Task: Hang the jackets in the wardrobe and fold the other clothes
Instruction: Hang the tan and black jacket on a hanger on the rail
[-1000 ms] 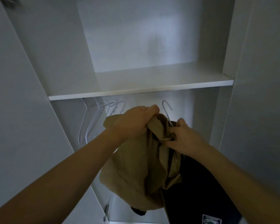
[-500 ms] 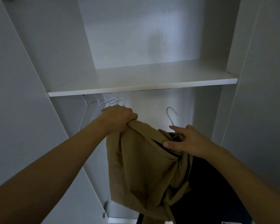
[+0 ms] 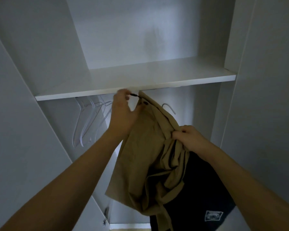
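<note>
Tan jacket (image 3: 145,155), held up inside the open wardrobe (image 3: 40,64) just below the front edge of its white shelf (image 3: 140,80); the cloth hangs in folds down toward 6 o'clock. Left hand (image 3: 123,112), at 11 o'clock of the jacket, is raised to the shelf edge: thumb and fingertips (image 3: 126,95) pinch a small dark hanger hook (image 3: 134,95) at the jacket's top, where a dark button shows on the collar band. Right hand (image 3: 188,139), at 3 o'clock of the jacket, has its fingers curled and clamped on a bunched fold of the tan cloth.

Dark garment (image 3: 198,189), hanging behind and to 4 o'clock of the jacket, partly covered by it; a pale printed patch (image 3: 213,216) sits near its lower edge. One white hanger hook (image 3: 168,108) rises at 1 o'clock of the jacket, just beside its collar. White empty hangers (image 3: 88,122) hang in a group under the shelf at 9 o'clock, beside the left wrist. A metal door fitting (image 3: 105,217) shows at 7 o'clock, low on the wardrobe side.
</note>
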